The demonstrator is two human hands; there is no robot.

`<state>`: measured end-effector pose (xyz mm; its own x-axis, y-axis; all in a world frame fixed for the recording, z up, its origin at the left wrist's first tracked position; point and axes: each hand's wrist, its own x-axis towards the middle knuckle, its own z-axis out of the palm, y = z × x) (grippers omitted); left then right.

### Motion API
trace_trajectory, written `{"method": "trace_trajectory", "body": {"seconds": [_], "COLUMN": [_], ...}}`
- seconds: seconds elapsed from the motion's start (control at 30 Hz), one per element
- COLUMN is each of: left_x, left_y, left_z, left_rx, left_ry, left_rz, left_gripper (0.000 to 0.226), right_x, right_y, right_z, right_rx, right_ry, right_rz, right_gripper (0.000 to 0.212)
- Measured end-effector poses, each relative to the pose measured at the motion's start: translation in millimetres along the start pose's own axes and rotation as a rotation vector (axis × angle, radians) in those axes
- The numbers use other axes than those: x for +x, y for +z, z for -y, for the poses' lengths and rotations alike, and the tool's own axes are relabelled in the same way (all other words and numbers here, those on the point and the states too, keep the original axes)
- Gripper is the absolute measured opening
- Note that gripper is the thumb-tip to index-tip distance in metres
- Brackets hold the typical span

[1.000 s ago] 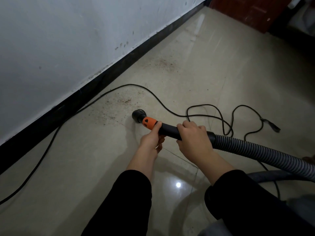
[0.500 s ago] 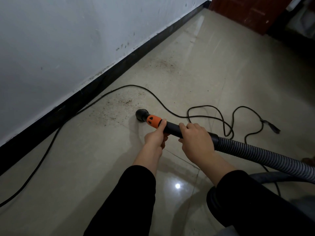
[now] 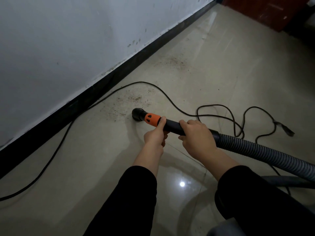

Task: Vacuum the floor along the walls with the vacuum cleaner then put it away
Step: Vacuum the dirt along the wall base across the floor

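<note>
Your left hand (image 3: 156,135) and right hand (image 3: 196,135) both clamp the vacuum wand (image 3: 172,126), likely to steady its nozzle (image 3: 138,114) on the floor beside the grit (image 3: 131,99) near the skirting board (image 3: 102,97).

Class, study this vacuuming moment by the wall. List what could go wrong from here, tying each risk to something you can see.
1. The left hand and right hand grip the wand, its nozzle near the power cord curving round the dirt; pushing forward could snag it.
2. Its loose loops lie beside the ribbed hose and may tangle or trip the person.
3. The farther dirt patch by the baseboard could be missed.
</note>
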<state>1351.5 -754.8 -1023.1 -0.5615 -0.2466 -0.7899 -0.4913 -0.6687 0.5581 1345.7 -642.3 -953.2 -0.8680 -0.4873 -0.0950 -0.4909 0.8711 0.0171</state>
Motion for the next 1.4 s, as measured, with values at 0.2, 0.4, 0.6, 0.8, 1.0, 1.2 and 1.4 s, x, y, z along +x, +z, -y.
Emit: {"method": "trace_trajectory", "body": {"seconds": [0.2, 0.4, 0.6, 0.8, 1.0, 1.2, 1.4], "left_x": [-6.2, -11.4, -13.3, -13.3, -14.3, -16.2, -21.8], "left_y": [-13.4, -23.5, -36.1, -50.8, -63.8, -71.5, -81.5], "left_z": [-4.9, -13.2, -16.9, -20.9, -22.9, -24.8, -28.4], "left_rx": [-0.044, -0.056, -0.084, -0.108, -0.124, -0.150, -0.168], "left_ry": [-0.007, -0.009, -0.009, -0.003, -0.018, -0.016, -0.024], "left_rz": [-0.018, -0.005, -0.018, -0.038, -0.066, -0.079, -0.104], "left_gripper": [0.053, 0.048, 0.048, 0.047, 0.045, 0.043, 0.041], "right_x": [4.7, 10.5, 14.9, 19.4, 23.5, 24.5, 22.1], "right_y": [-6.5, -15.9, -17.7, -16.3, -16.0, -12.6, -5.4], "right_z": [11.0, 17.3, 27.5, 41.0, 49.4, 56.7, 68.0], "right_rx": [-0.008, 0.026, 0.048, 0.059, 0.083, 0.088, 0.028], "right_ry": [-0.057, -0.086, -0.117, -0.154, -0.190, -0.216, -0.271], "right_rz": [0.025, 0.056, 0.073, 0.079, 0.100, 0.092, 0.049], "right_gripper": [0.034, 0.030, 0.026, 0.029, 0.029, 0.028, 0.033]}}
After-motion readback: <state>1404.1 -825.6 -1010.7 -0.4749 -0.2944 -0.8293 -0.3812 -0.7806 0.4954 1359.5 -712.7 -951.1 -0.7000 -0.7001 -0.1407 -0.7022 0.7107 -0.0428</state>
